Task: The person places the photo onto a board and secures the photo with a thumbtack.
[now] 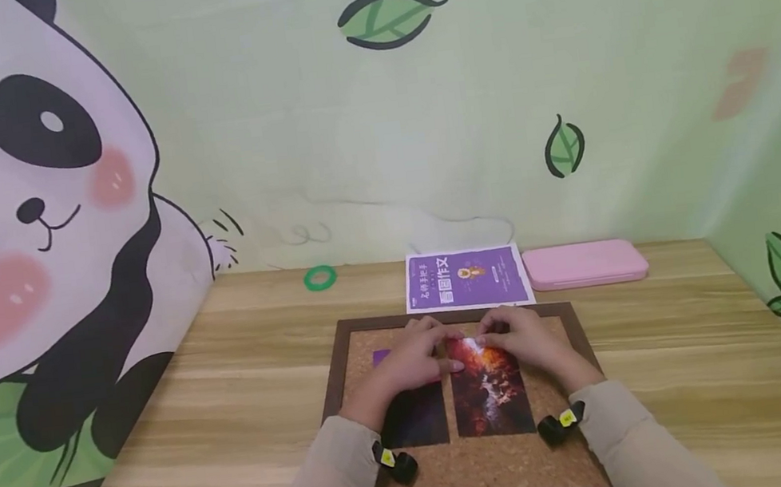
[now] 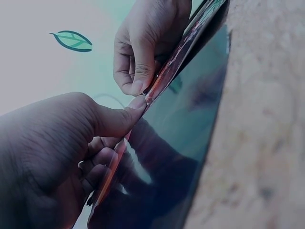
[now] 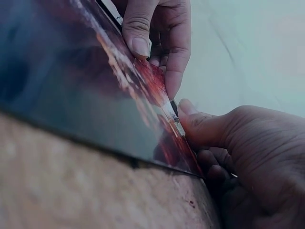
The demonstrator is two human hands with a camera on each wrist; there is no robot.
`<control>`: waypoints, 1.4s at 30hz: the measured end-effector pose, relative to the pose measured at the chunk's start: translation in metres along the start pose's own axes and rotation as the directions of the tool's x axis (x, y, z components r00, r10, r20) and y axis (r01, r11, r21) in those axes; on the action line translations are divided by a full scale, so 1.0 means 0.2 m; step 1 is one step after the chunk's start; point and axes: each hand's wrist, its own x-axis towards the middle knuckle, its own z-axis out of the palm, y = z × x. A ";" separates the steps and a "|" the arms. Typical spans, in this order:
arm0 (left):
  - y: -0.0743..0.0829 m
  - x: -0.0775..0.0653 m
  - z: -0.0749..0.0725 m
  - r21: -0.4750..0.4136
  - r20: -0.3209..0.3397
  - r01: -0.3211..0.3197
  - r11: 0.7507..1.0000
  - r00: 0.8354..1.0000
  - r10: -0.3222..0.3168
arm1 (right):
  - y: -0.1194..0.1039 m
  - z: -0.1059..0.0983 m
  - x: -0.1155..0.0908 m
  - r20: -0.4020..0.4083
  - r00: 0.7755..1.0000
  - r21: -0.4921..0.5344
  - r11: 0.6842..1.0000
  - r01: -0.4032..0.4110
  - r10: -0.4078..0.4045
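Observation:
A glossy picture card (image 1: 491, 397) with a fiery red and orange scene lies over the framed cork board (image 1: 502, 464). My left hand (image 1: 414, 360) pinches its top left edge between thumb and fingers. At the same top edge, further right, my right hand (image 1: 525, 334) pinches the card with thumb and fingertips. In the left wrist view the two thumbs nearly meet along the card's edge. Whether any small thing sits between the right fingertips is hidden. A second dark purple card (image 1: 418, 421) is on the board, partly covered by my left hand.
Behind the board lies a purple booklet (image 1: 467, 279), with a pink case (image 1: 584, 264) to its right. A green tape ring (image 1: 320, 278) sits near the back edge of the wooden table (image 1: 237, 422). The printed wall (image 1: 276, 128) rises behind.

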 end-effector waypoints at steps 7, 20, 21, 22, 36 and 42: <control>-0.01 0.00 0.01 0.011 -0.005 -0.014 1.000 1.000 0.014 | -0.01 0.00 0.00 -0.013 1.000 -0.005 1.000 -0.004 0.004; -0.01 0.00 -0.01 0.007 -0.002 -0.016 1.000 1.000 0.016 | -0.02 0.00 0.01 -0.034 0.999 -0.025 1.000 -0.015 0.015; -0.01 0.00 -0.01 0.004 0.000 -0.011 1.000 1.000 0.011 | -0.02 0.00 0.00 -0.031 0.999 -0.027 0.999 -0.020 0.019; 0.00 -0.01 -0.01 0.006 0.002 -0.007 1.000 1.000 0.007 | -0.02 0.01 0.00 -0.027 0.999 -0.029 0.999 -0.021 0.020; -0.02 -0.01 0.01 0.011 -0.001 -0.005 1.000 1.000 0.005 | -0.02 0.01 0.00 -0.041 0.998 -0.055 0.998 0.037 -0.040; -0.02 0.00 0.01 0.012 -0.005 -0.009 1.000 1.000 0.009 | -0.01 0.02 0.00 -0.041 0.997 -0.073 0.995 0.069 -0.072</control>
